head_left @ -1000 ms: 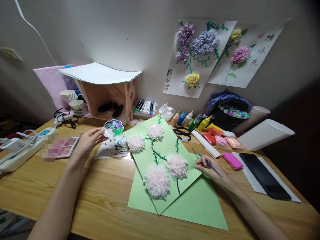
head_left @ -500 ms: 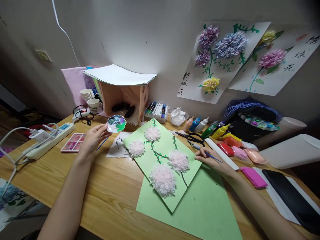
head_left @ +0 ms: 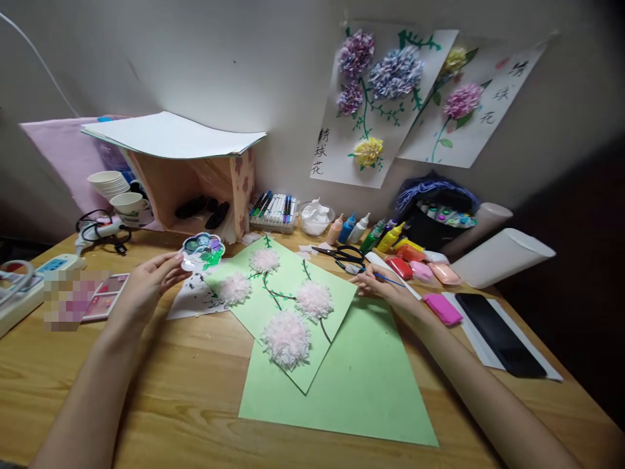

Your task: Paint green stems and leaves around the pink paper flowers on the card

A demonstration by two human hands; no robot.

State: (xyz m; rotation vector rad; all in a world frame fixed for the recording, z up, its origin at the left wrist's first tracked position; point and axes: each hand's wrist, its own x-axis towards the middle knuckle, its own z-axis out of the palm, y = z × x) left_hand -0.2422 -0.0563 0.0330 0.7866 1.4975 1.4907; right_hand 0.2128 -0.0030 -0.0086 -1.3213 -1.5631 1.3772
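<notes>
Counter front: the counter (head_left: pixel 185 397) lies bare and open between the left forearm and the green sheets (head_left: pixel 351 391).
Left edge: power strip (head_left: pixel 19 303), pink paint box (head_left: pixel 105 296) and coiled cable (head_left: pixel 105 233) crowd it.
Back wall: shelf box (head_left: pixel 195 189), marker tray (head_left: pixel 273 213) and paint bottles (head_left: pixel 359 231) stand close together.
Before the shelf box: the left hand (head_left: pixel 146 286) has its grip on a palette (head_left: pixel 202 251).
Centre: four paper flowers (head_left: pixel 286 339) rise off the card.
Right: scissors (head_left: pixel 344 255), clay blocks (head_left: pixel 424 270), phone (head_left: pixel 498 332) and paper roll (head_left: pixel 498 257) fill the way beyond the right hand (head_left: pixel 385 290) and its brush (head_left: pixel 390 280).

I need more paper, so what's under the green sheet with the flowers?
Under the lower part of the flower sheet lies a second green sheet, on the table. A white paper pokes out at the left corner. Anything else beneath is covered.
</notes>
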